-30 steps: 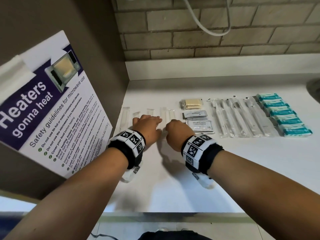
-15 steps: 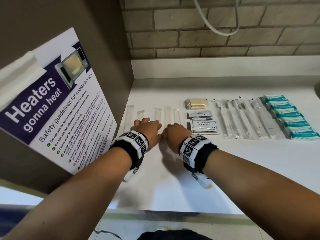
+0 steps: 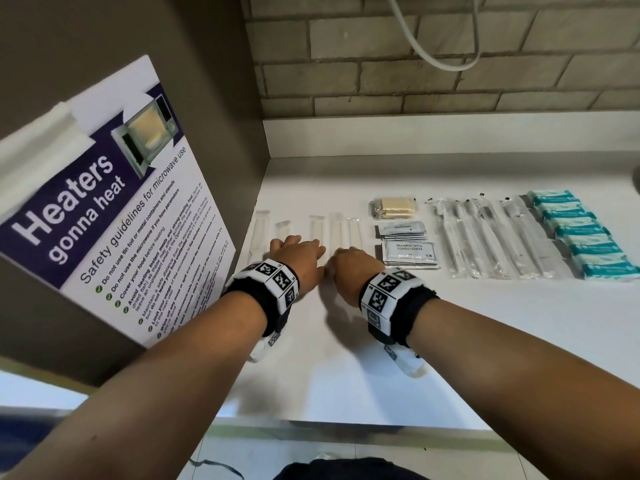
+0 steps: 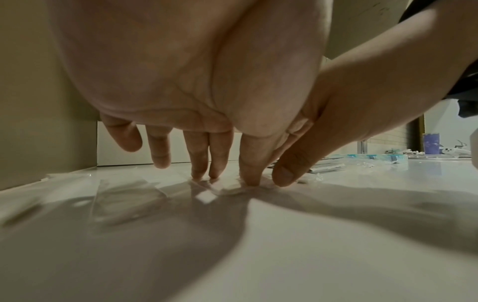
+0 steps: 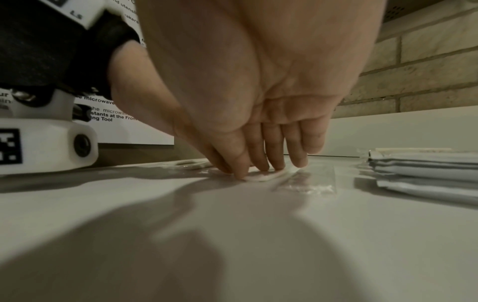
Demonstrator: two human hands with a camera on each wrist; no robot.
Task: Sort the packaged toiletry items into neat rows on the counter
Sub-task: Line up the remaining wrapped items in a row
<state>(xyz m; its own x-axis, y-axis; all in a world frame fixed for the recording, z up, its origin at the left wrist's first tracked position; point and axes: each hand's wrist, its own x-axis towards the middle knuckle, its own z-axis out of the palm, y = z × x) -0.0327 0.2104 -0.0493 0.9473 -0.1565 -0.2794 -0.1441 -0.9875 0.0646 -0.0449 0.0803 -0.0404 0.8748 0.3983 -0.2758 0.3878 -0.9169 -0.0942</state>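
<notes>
A row of slim clear packets [image 3: 317,227] lies at the counter's left end. My left hand [image 3: 298,258] rests palm down on their near ends, and its straight fingers [image 4: 200,167] press the film flat. My right hand [image 3: 353,268] sits right beside it, with its fingertips [image 5: 258,163] pressing a clear packet with white content [image 5: 266,177]. Neither hand grips anything. Further right lie a beige packet [image 3: 393,207], toothpaste sachets [image 3: 401,228], shampoo sachets [image 3: 408,251], bagged toothbrushes [image 3: 485,237] and teal soap bars [image 3: 585,233], each in its own row.
A side panel with a microwave safety poster [image 3: 114,230] stands close to the left of the packets. A brick wall [image 3: 450,71] and a white upstand close off the back. The white counter [image 3: 381,358] runs to its front edge near me. A stack of sachets [image 5: 426,173] lies just right of my right hand.
Both hands stay on the near ends of the clear packets and have flattened slightly. The head view has drifted a little.
</notes>
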